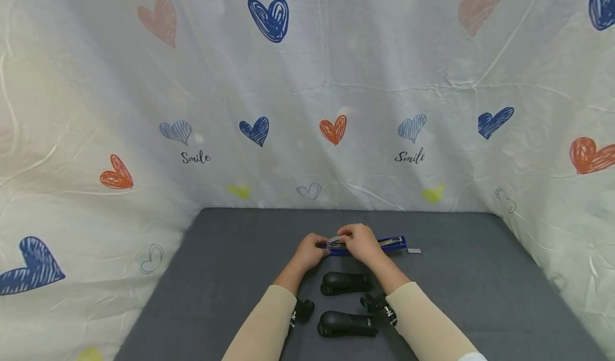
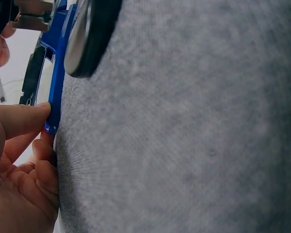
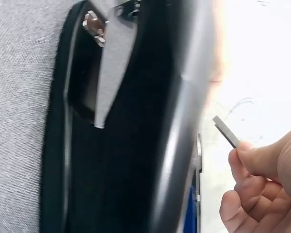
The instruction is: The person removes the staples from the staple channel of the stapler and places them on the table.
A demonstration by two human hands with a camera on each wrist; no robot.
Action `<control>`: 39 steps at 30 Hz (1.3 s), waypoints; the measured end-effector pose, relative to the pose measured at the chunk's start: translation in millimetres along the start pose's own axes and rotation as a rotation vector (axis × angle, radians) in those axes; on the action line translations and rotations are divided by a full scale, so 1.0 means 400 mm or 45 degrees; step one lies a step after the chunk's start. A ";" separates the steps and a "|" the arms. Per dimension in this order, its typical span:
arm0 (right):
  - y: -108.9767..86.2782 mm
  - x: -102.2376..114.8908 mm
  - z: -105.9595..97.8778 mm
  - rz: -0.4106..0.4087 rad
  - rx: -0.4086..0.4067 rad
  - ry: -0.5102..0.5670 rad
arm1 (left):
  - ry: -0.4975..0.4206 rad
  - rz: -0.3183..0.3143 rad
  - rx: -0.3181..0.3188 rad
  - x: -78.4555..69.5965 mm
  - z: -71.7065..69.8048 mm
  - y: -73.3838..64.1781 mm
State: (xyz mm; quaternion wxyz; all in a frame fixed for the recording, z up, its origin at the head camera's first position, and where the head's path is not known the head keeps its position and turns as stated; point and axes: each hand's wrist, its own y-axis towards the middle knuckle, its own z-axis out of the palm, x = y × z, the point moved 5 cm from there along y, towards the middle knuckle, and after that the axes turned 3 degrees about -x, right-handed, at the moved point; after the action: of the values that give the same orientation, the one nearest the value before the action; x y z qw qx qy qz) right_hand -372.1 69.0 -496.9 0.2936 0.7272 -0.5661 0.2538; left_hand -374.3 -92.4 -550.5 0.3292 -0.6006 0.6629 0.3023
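Observation:
A blue stapler (image 1: 397, 243) lies on the table with its top opened, its metal channel exposed. My left hand (image 1: 309, 251) grips its left end; in the left wrist view the thumb presses against the blue base (image 2: 56, 87). Over the stapler, my right hand (image 1: 363, 242) pinches a short grey strip of staples (image 3: 226, 132) between thumb and fingertips. That strip is held above the channel, apart from it in the right wrist view. Part of the stapler's middle is hidden behind the right hand in the head view.
A second strip of staples (image 1: 414, 251) lies right of the blue stapler. Two black staplers, one nearer the hands (image 1: 343, 283) and one closer to me (image 1: 345, 324), lie between my forearms on the grey table (image 1: 230, 275). A heart-patterned curtain (image 1: 298, 83) hangs behind.

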 end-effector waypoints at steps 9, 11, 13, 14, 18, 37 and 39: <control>-0.027 -0.015 -0.031 0.039 -0.035 0.134 | -0.021 -0.013 0.007 0.017 0.015 -0.004; -0.031 -0.017 -0.040 0.048 -0.047 0.164 | -0.025 -0.022 -0.001 0.016 0.015 -0.005; -0.034 -0.018 -0.051 0.049 -0.060 0.185 | -0.019 -0.024 -0.003 0.015 0.015 -0.005; -0.035 -0.018 -0.056 0.052 -0.065 0.196 | -0.018 -0.023 -0.003 0.013 0.014 -0.006; -0.040 -0.022 -0.078 0.072 -0.081 0.226 | -0.037 -0.032 0.005 0.009 0.012 -0.010; -0.043 -0.068 -0.206 0.163 -0.154 0.234 | -0.015 -0.031 -0.011 0.013 0.011 0.008; -0.046 -0.075 -0.217 0.181 -0.153 0.232 | -0.014 -0.034 -0.016 0.011 0.009 0.006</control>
State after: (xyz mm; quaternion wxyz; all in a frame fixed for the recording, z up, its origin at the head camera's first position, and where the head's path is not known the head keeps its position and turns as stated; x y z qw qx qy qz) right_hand -364.3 154.9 -459.9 0.3682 0.6404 -0.6013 0.3045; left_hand -376.6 -91.9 -556.4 0.3329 -0.6098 0.6512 0.3054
